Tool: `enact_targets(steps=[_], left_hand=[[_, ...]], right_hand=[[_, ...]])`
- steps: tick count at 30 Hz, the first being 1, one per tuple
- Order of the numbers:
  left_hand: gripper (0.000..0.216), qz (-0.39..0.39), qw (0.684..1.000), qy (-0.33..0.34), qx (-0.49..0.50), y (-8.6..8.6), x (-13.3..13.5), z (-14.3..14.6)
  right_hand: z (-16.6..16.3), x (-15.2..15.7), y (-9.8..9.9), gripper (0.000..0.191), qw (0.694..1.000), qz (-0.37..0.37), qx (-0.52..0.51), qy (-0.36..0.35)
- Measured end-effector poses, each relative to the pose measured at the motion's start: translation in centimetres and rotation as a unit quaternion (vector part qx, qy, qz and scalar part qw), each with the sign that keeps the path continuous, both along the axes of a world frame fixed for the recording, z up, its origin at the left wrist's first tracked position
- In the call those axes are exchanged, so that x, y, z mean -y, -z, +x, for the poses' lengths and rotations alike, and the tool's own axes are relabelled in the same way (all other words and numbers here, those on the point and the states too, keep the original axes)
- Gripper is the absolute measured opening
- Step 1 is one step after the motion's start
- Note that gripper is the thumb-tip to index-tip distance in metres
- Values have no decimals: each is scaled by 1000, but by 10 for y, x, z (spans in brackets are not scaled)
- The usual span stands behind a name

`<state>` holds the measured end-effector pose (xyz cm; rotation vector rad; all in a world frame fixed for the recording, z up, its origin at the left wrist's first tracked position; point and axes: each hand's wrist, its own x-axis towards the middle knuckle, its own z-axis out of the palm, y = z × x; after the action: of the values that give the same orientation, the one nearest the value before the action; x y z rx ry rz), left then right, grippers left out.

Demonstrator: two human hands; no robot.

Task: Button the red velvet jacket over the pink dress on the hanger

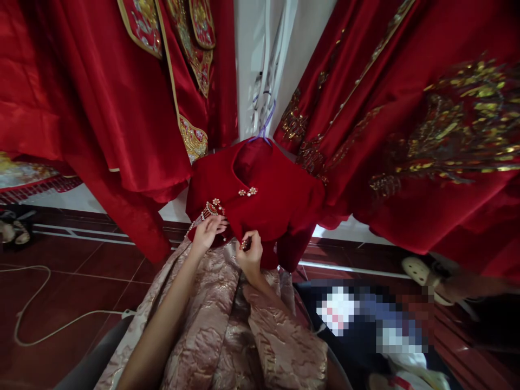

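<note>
Pinching a beaded clasp [245,245] at the lower front of a red jacket [264,216], between the thumb and bent fingers of the right hand [252,253], in a narrow, closed-up grip. Reaching with the left hand [208,232] to the jacket's front, just beside the right hand and at the lower part of a beaded ornament [212,208]. Bending those fingers near the red cloth; unable to judge whether holding something in that left grip or merely touching.

Seeing the jacket in the middle of the view, hung from a purple hanger [266,123] before a white pole [280,59], neckline uppermost, with a flower clasp [248,192] at the base of the neck opening. Stretching both forearms forward over pinkish brocade fabric [211,303], shiny and creased.

Seeing, to the left of the jacket, red garments [134,119] with gold-edged, embroidered panels; to the right, a red garment [390,216] with gold sequins spread across it. Noting a pale cable [31,342] looped over the dark red tiled floor [77,298], and a cream clog [415,271] low on the right. Making out pixelated items [337,310] near the bottom right, too obscured to name.
</note>
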<state>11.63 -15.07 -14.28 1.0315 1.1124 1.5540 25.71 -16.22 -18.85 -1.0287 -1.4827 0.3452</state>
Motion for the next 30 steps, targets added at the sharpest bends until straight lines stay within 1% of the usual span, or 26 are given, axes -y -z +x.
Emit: enact_targets(steps=[2, 4, 8, 9, 11, 14, 16, 22, 27, 30], left_hand=[[42, -22, 996, -32, 81, -6, -12, 2], [40, -26, 989, -40, 137, -10, -19, 4], [32, -40, 975, 7, 216, -13, -18, 8], [31, -48, 973, 8, 226, -14, -18, 9], [29, -60, 970, -18, 237, -15, -18, 12], [23, -58, 965, -86, 242, -18, -20, 19], [20, -55, 962, -109, 244, -20, -21, 24], [20, -56, 963, -115, 236, -24, -19, 27], [22, -43, 964, -145, 217, -24, -22, 28], [23, -45, 966, -133, 218, -24, -23, 27]], right_hand=[[0, 1, -1, 16, 1000, 7, -2, 2], [-1, 3, -1, 17, 1000, 13, 3, 0], [-2, 5, -2, 17, 1000, 24, -1, 3], [-2, 6, -3, 17, 1000, 26, -2, 4], [-2, 6, -5, 17, 1000, 27, 0, 2], [-2, 7, -6, 18, 1000, 20, 4, -6], [-2, 7, -6, 18, 1000, 18, 2, -8], [-2, 7, -3, 17, 1000, 13, 3, -3], [-2, 5, -1, 16, 1000, 19, 8, -15], [-2, 5, -1, 16, 999, 38, 16, -12]])
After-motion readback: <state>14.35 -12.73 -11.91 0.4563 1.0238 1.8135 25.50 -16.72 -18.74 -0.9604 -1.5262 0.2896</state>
